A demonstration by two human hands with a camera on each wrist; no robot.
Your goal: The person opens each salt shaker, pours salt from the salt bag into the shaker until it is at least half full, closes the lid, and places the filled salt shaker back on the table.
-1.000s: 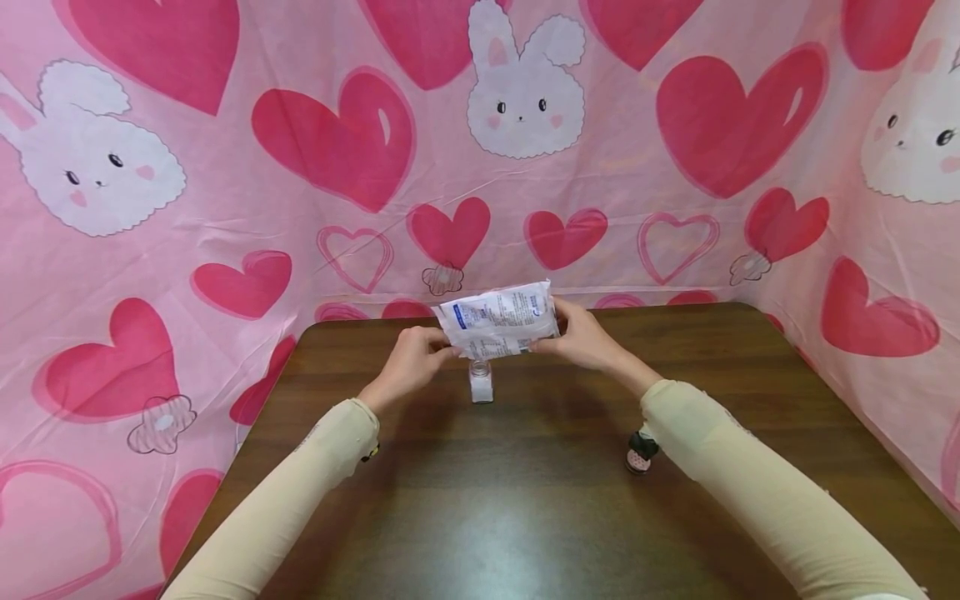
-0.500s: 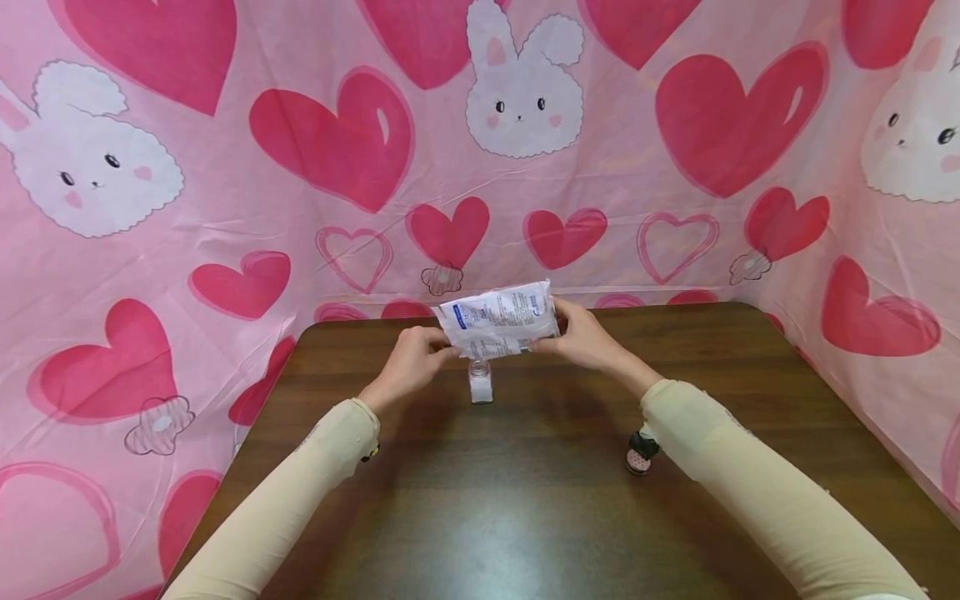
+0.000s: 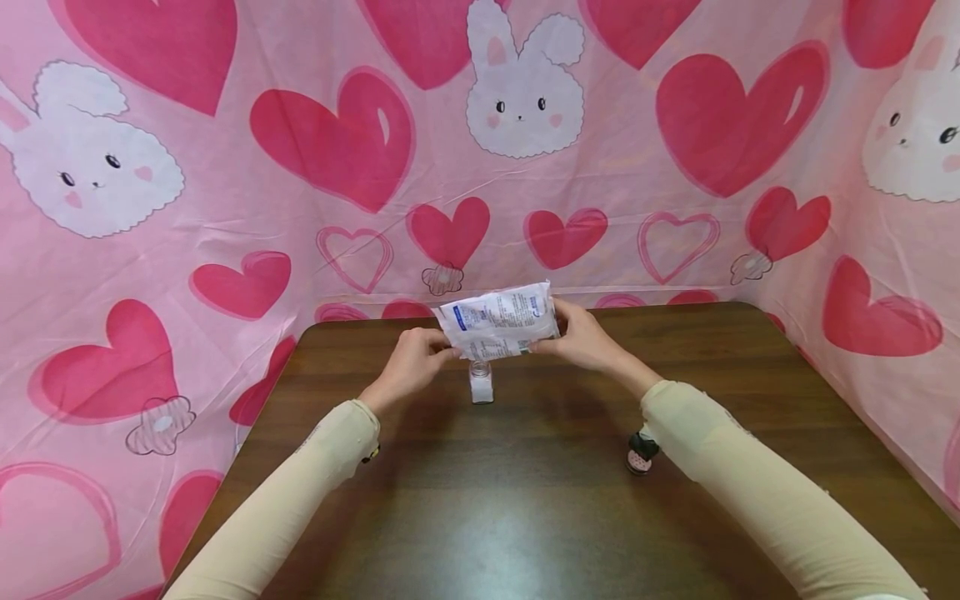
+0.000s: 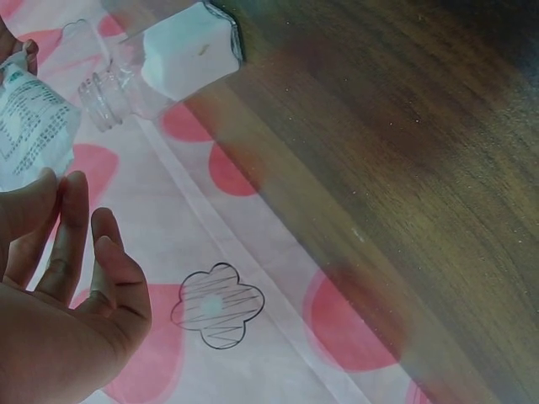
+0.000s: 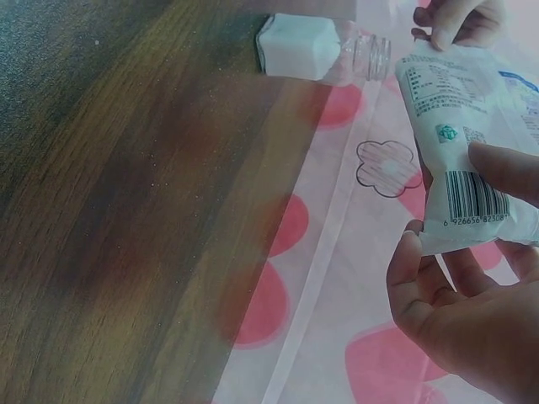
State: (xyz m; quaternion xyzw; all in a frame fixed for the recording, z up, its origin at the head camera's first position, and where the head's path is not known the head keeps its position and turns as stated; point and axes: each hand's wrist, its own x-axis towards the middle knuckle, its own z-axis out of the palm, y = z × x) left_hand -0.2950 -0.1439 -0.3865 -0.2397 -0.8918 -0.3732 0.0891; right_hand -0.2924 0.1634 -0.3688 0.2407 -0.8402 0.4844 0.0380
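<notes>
A white plastic packet point(image 3: 498, 321) with blue and black print is held tilted above the table between both hands. My left hand point(image 3: 411, 360) pinches its lower left corner with thumb and fingertips. The right hand point(image 3: 585, 335) grips the other end, near the barcode visible in the right wrist view, with the thumb across the printed face. Just below the left corner, a small clear glass jar point(image 3: 482, 388) stands upright with its threaded mouth uncovered. White material point(image 5: 299, 46) fills much of its body. Whether anything is flowing from the packet cannot be seen.
A small round pinkish disc with dark dots point(image 3: 639, 463) lies on the brown wooden table point(image 3: 480, 500), beside the right wrist. Tiny white specks dot the wood near the jar. Pink cloth printed with hearts and rabbits point(image 3: 525, 183) hangs behind and beside the table.
</notes>
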